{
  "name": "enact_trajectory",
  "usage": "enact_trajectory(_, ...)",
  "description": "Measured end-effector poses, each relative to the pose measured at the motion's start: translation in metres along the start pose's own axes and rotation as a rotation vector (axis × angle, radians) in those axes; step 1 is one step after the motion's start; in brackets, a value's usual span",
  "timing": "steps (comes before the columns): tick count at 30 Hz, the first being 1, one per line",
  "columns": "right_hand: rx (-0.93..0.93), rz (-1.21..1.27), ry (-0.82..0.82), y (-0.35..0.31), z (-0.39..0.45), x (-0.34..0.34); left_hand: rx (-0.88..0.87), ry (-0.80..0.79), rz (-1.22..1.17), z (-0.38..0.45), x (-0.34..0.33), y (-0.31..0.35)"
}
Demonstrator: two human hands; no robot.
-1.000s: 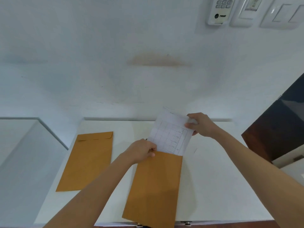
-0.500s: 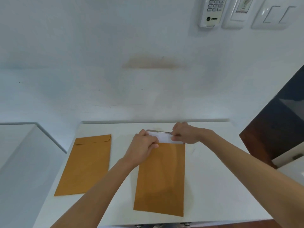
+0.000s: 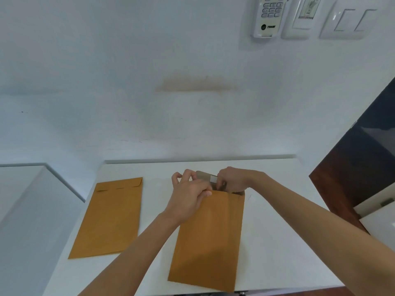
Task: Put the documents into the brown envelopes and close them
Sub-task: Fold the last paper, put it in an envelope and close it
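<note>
A brown envelope [image 3: 208,238] lies lengthwise on the white table [image 3: 277,242] in front of me. Its flap [image 3: 206,175] stands raised at the far end, with a white strip on it. My left hand [image 3: 190,195] presses the envelope's top left corner, fingers curled at the opening. My right hand [image 3: 232,180] pinches the flap from the right. No document shows; the paper is hidden inside. A second brown envelope [image 3: 110,218] lies flat to the left, its flap folded down.
A white wall rises right behind the table, with a keypad unit [image 3: 269,16] and switch plates [image 3: 346,20] high on the right. A lower grey surface [image 3: 25,210] sits left. Dark wooden furniture [image 3: 359,167] stands at the right.
The white sheet slid fully into the envelope and is out of sight. The envelope settled flat and straighter on the table. Both hands came together at its flap.
</note>
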State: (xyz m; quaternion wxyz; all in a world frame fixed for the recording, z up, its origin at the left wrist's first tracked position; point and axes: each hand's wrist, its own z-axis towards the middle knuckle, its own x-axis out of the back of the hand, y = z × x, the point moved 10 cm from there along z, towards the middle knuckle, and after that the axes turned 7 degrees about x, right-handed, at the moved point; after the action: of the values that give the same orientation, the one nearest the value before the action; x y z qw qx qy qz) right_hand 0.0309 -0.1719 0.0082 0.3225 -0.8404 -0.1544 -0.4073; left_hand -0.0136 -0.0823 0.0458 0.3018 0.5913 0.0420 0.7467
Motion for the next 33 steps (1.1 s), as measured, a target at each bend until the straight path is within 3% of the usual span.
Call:
enact_trajectory(3,0.033,0.137,0.088,0.001,-0.005,0.01,0.057,0.025,-0.096,-0.004,0.002,-0.011)
enact_trajectory(7,0.075,0.55,0.324,0.01,-0.02,0.035,0.332,-0.1,-0.636,-0.008,-0.003,-0.042)
enact_trajectory(10,0.061,0.609,0.4,0.012,-0.024,0.036,0.515,-0.146,-0.891,-0.013,-0.009,-0.06)
enact_trajectory(13,0.04,0.628,0.601,0.017,-0.03,0.043,0.677,-0.213,-1.122,-0.018,-0.022,-0.069)
enact_trajectory(16,0.025,0.538,0.785,0.017,-0.033,0.046,0.653,-0.26,-1.208,-0.013,-0.025,-0.063)
enact_trajectory(20,0.01,0.249,0.866,0.002,-0.033,0.048,0.665,-0.258,-1.276,-0.008,-0.027,-0.058)
enact_trajectory(33,0.018,0.495,0.858,-0.004,-0.025,0.048,0.622,-0.26,-1.301,0.001,-0.026,-0.052)
